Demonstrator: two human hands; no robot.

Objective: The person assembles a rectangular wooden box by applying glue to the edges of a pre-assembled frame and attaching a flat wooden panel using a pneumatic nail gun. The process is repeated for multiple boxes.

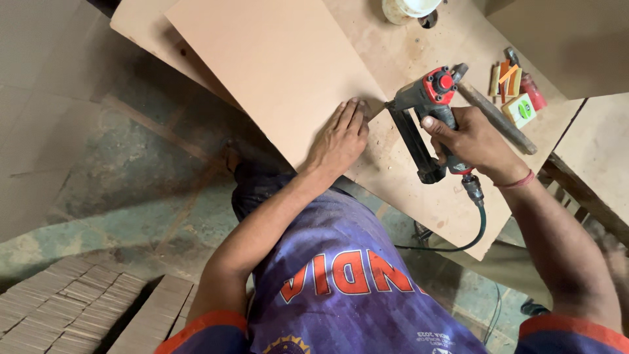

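My left hand (341, 137) presses flat on the near corner of a smooth light-brown board (275, 65) that lies on a plywood worktop (419, 196). My right hand (475, 141) grips the handle of a grey pneumatic nail gun (426, 105) with a red cap. The gun's nose points at the board's right edge, just beside my left fingertips. A black air hose (481, 226) runs down from the gun's handle.
A wooden-handled hammer (498, 118), a green-and-white box (521, 110), a red tube (534, 92) and small sticks lie at the worktop's right. A white container (406, 10) stands at the top. Stacks of small wooden pieces (78, 308) sit on the floor at lower left.
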